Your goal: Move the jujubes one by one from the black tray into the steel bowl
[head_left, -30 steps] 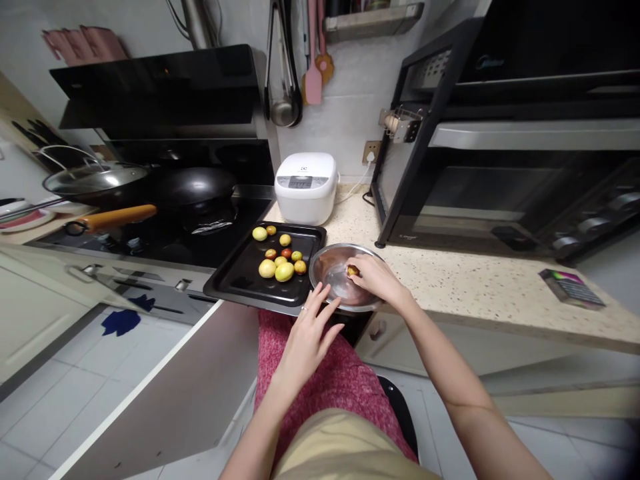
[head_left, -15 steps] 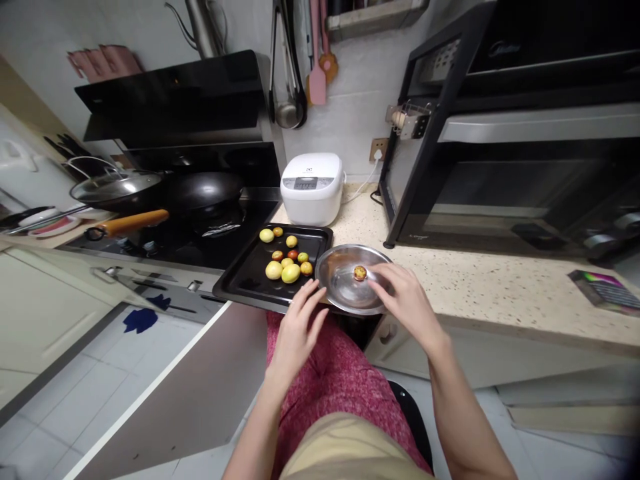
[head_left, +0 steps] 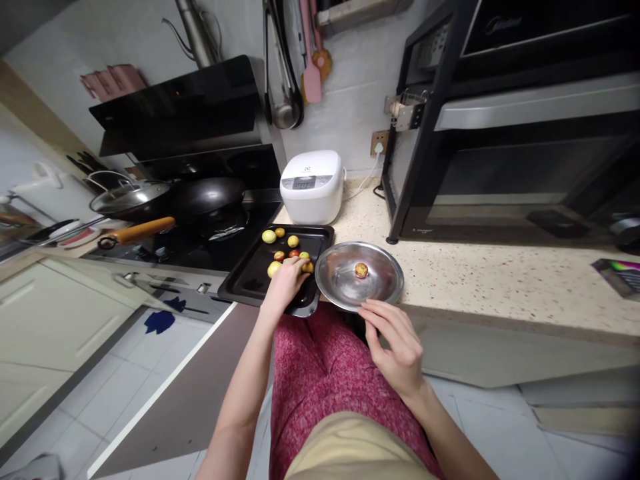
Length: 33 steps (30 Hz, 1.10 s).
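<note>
My left hand [head_left: 286, 283] reaches over the black baking tray [head_left: 255, 285], its fingers curled down among several small round yellow and red fruits or vegetables. A yellow one [head_left: 308, 267] shows by the fingertips; whatever lies under the hand is hidden. To the right, a shallow stainless steel bowl [head_left: 335, 283] holds one small brownish-yellow piece [head_left: 361, 270]. My right hand [head_left: 395, 343] is at the bowl's front rim, fingers stretched out and thumb apart, holding nothing. Whether its fingertips touch the rim I cannot tell.
Behind the tray stands a white rice cooker [head_left: 313, 190]. A wok [head_left: 213, 200] and a lidded pan with a wooden handle [head_left: 143, 231] are on the stove at left. A dark oven [head_left: 500, 180] stands at right. An open cabinet door [head_left: 185, 387] juts out below.
My left hand has moved from beside the bowl onto the tray's fruits. My right hand has drawn back from the piece in the bowl to the front rim, and the piece stays there.
</note>
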Tool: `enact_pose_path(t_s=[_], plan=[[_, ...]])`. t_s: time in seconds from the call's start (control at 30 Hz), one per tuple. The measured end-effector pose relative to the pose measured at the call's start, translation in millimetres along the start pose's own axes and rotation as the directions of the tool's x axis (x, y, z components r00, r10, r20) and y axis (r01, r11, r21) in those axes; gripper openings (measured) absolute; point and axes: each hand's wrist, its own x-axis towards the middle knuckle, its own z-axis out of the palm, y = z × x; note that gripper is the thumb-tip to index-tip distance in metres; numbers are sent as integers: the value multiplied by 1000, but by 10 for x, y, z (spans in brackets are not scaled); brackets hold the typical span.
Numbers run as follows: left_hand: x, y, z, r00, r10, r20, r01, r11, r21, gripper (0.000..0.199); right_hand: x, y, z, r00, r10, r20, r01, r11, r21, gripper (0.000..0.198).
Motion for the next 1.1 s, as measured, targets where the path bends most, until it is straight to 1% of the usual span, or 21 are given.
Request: enact_pose_path(t_s=[0.07, 0.17, 0.23, 0.3, 0.33, 0.4, 0.47, 0.53, 0.6, 0.67, 0.73, 0.8, 0.87, 0.93, 1.0, 1.1], plan=[[68, 16, 1, 999, -5, 32, 3, 997, 71, 30, -46, 28, 6, 1000, 6, 0, -6, 1000, -20, 40], [101, 49, 8, 999, -16, 44, 10, 990, 138, 30, -99, 87, 14, 1000, 22, -2, -22, 999, -44, 38], [96, 70, 25, 999, -23, 34, 18, 988, 155, 26, -119, 117, 21, 999, 34, -7, -35, 998, -54, 37], [83, 80, 47, 1000, -25, 4, 24, 990, 136, 23, -130, 132, 29, 999, 44, -9, -45, 998, -54, 36], [74, 78, 55, 999, -30, -28, 33, 993, 111, 23, -133, 134, 32, 999, 47, -8, -48, 998, -51, 36], [57, 63, 49, 990, -55, -133, 60, 998, 33, 24, -136, 133, 39, 999, 50, -5, -50, 998, -41, 37], [44, 52, 6, 960, -84, -268, 69, 995, -67, 26, -139, 132, 44, 999, 50, -8, -50, 998, -33, 38], [43, 76, -65, 925, -95, -368, 32, 984, -174, 27, -143, 136, 50, 998, 53, -16, -54, 998, -25, 38], [64, 158, -132, 918, -70, -391, -40, 963, -266, 26, -146, 141, 57, 998, 59, -20, -60, 998, -17, 37], [112, 292, -155, 943, 5, -333, -116, 942, -315, 25, -147, 141, 61, 998, 66, -19, -66, 998, -12, 37], [190, 445, -115, 970, 111, -216, -177, 933, -312, 23, -146, 134, 58, 997, 72, -21, -72, 997, -13, 37], [289, 577, -25, 978, 190, -85, -206, 939, -276, 23, -143, 123, 47, 997, 74, -24, -74, 997, -15, 37], [390, 667, 81, 978, 209, 17, -201, 956, -213, 23, -142, 118, 28, 997, 73, -26, -74, 997, -18, 36], [476, 720, 164, 977, 195, 92, -182, 974, -138, 24, -146, 123, 7, 997, 75, -27, -76, 997, -24, 35], [536, 754, 207, 970, 187, 153, -178, 982, -69, 25, -153, 137, -11, 996, 81, -26, -81, 996, -33, 34], [576, 801, 208, 961, 183, 208, -191, 981, 21, 26, -162, 162, -24, 996, 83, -27, -84, 995, -47, 34]])
